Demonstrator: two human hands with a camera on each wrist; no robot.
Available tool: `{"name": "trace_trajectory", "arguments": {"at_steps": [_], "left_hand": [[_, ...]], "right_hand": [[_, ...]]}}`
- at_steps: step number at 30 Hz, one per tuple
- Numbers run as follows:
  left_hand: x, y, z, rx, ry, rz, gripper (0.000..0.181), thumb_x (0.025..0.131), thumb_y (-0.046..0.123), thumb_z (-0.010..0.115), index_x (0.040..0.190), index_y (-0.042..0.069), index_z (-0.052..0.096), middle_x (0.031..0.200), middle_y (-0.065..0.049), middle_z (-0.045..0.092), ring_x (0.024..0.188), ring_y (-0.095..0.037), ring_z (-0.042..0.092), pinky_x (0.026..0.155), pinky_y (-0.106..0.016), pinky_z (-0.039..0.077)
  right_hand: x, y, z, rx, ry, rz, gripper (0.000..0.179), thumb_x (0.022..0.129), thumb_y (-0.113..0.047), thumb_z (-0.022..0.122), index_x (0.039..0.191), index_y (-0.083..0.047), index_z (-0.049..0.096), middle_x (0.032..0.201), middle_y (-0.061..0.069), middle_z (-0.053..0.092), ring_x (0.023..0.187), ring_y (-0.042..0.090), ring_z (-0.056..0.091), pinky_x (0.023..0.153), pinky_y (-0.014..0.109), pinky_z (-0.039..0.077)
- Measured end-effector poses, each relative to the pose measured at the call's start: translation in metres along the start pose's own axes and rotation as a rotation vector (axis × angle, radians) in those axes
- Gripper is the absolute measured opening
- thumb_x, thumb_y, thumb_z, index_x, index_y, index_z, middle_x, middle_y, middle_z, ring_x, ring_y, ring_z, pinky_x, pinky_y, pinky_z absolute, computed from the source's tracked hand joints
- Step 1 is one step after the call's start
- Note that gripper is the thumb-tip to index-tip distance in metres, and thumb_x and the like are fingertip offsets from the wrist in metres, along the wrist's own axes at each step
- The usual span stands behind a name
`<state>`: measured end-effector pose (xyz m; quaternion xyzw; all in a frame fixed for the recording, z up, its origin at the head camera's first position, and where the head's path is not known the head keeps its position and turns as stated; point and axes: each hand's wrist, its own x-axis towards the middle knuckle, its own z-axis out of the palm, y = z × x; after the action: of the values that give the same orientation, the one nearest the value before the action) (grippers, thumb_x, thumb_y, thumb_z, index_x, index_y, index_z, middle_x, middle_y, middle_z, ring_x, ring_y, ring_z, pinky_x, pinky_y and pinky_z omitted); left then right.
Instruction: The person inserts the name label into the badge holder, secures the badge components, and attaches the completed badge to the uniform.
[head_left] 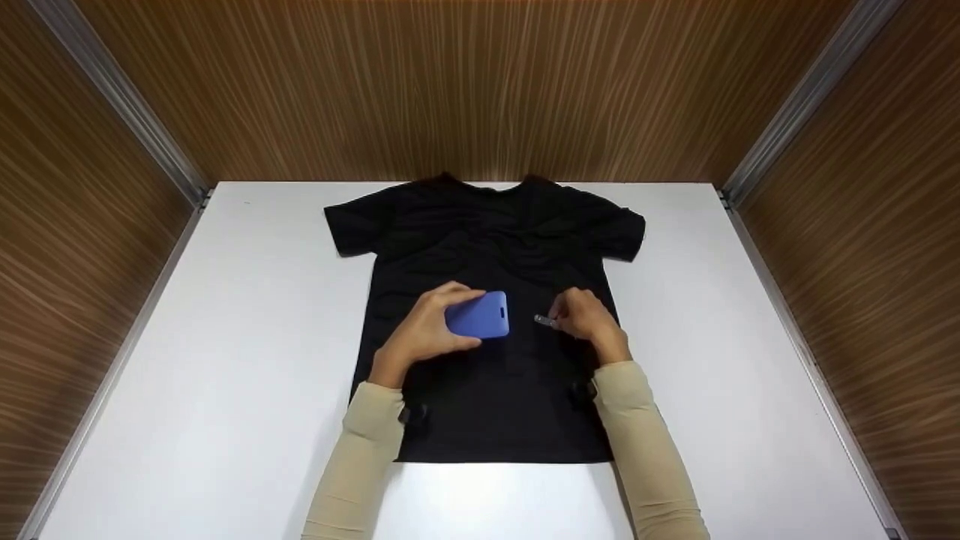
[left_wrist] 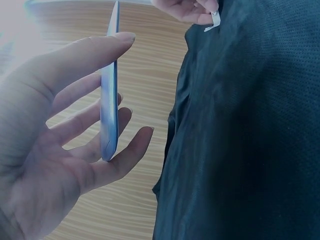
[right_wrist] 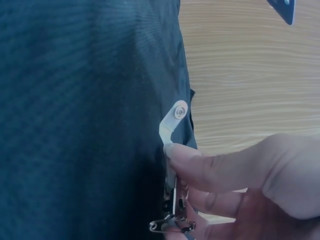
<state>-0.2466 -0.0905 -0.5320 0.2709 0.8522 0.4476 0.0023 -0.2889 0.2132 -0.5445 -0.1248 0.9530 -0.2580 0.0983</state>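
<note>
My left hand (head_left: 424, 330) holds a blue badge holder (head_left: 480, 319) by its edges, thumb on one side and fingers on the other. A slot shows at the holder's right end. From the left wrist camera the badge holder (left_wrist: 109, 112) appears edge-on, raised above the cloth. To its right, my right hand (head_left: 589, 315) pinches a badge clip (head_left: 545, 322). The clip has a pale strap with a snap (right_wrist: 174, 119) and a metal safety pin (right_wrist: 172, 225). Holder and clip are apart. Beneath both hands a black T-shirt (head_left: 495, 412) lies spread out, neck away from me.
The shirt lies on a white table (head_left: 247, 330). Wood-grain panels (head_left: 487, 90) rise at the back and both sides, with metal rails (head_left: 814, 97) at the corners. Small wrinkles cross the shirt's chest.
</note>
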Motion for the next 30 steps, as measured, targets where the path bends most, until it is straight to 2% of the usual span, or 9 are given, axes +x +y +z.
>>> {"name": "trace_trajectory", "arguments": {"at_steps": [7,15,22,27,30], "left_hand": [[-0.001,0.002,0.000,-0.007,0.002,-0.009,0.070,0.074,0.014,0.092,0.139,0.012,0.066,0.132,-0.013,0.064,0.119,-0.030,0.060,0.102,-0.050,0.053],[0.000,0.000,0.000,0.003,0.010,0.004,0.071,0.073,0.014,0.092,0.139,0.013,0.066,0.130,-0.012,0.065,0.118,-0.029,0.061,0.101,-0.048,0.054],[0.000,0.000,0.000,0.001,0.010,0.000,0.071,0.073,0.013,0.093,0.139,0.013,0.066,0.131,-0.013,0.065,0.119,-0.030,0.061,0.101,-0.048,0.054],[0.000,0.000,0.000,0.005,0.008,0.001,0.072,0.073,0.014,0.093,0.139,0.013,0.066,0.131,-0.013,0.065,0.119,-0.030,0.061,0.101,-0.048,0.054],[0.000,0.000,0.000,0.005,0.011,0.001,0.072,0.073,0.014,0.093,0.139,0.013,0.066,0.131,-0.013,0.065,0.119,-0.030,0.061,0.101,-0.048,0.054]], "right_hand": [[-0.001,-0.001,-0.003,0.004,-0.022,-0.022,0.007,0.085,-0.003,0.075,0.090,0.000,0.077,0.091,0.017,0.077,0.078,0.030,0.068,0.076,0.045,0.057],[-0.004,-0.003,-0.008,0.054,-0.027,-0.049,0.006,0.086,-0.001,0.071,0.088,-0.001,0.076,0.086,0.012,0.076,0.077,0.021,0.064,0.079,0.041,0.055],[-0.006,-0.008,-0.013,0.151,-0.051,0.011,0.006,0.091,-0.003,0.072,0.089,0.000,0.077,0.087,0.014,0.076,0.068,0.015,0.068,0.064,0.027,0.056],[-0.007,-0.009,-0.015,0.251,-0.063,0.024,0.006,0.091,0.003,0.071,0.093,0.003,0.077,0.094,0.019,0.077,0.068,0.015,0.071,0.068,0.035,0.064],[-0.009,-0.009,-0.016,0.258,-0.064,0.001,0.009,0.090,0.005,0.071,0.096,0.005,0.077,0.096,0.021,0.077,0.068,0.015,0.072,0.071,0.040,0.065]]}}
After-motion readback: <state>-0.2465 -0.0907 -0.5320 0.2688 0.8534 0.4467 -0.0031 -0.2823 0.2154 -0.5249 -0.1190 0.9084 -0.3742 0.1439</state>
